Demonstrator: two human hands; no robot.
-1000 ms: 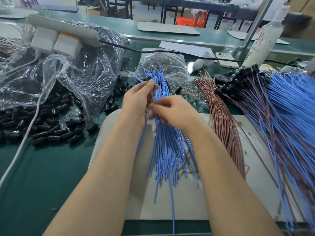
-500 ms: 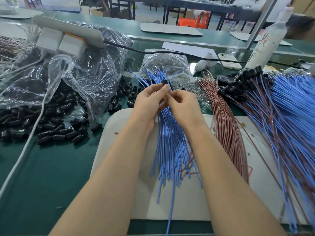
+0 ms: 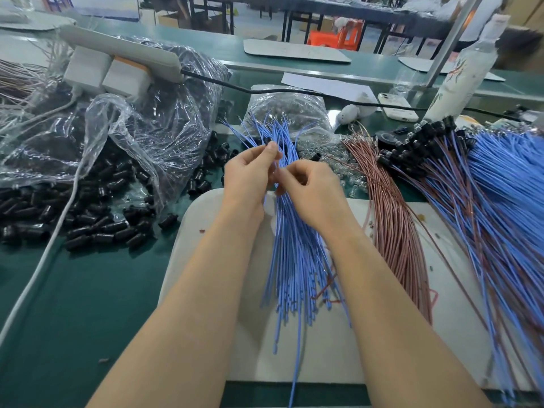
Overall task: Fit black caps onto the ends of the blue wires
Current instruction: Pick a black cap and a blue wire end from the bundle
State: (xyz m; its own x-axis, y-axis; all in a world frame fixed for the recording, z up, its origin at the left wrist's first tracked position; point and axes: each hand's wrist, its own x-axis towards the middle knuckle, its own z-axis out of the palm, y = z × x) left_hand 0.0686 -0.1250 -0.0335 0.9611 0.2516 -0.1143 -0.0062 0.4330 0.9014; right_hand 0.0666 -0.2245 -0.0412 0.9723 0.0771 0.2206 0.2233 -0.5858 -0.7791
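Blue wires (image 3: 297,254), black caps (image 3: 97,231), green table (image 3: 82,304).

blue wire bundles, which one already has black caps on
The big bundle on the right, beyond the pink wires: black caps sit on its far ends. The middle bundle has uncapped ends.
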